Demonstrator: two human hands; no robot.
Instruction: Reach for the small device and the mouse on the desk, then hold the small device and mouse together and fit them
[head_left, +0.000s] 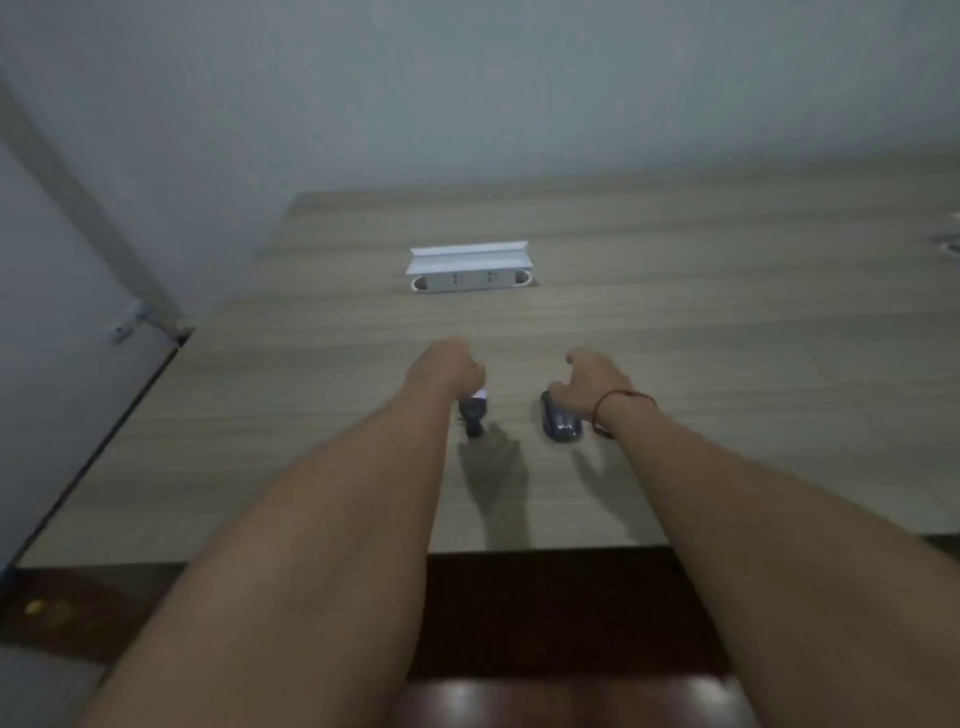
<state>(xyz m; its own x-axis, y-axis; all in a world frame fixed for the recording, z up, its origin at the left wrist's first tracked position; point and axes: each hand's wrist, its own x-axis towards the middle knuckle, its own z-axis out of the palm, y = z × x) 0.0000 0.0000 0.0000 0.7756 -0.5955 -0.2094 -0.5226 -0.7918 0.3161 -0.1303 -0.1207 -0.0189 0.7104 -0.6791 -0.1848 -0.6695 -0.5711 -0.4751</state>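
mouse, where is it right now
In the head view the mouse lies on the table under the right hand, right of the small dark thing the left hand holds.

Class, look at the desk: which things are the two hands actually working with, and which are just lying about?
In hand:
- left hand grips a small dark plug-like object
- right hand rests on a dark mouse

Lying about:
- white socket box farther back on the wooden desk
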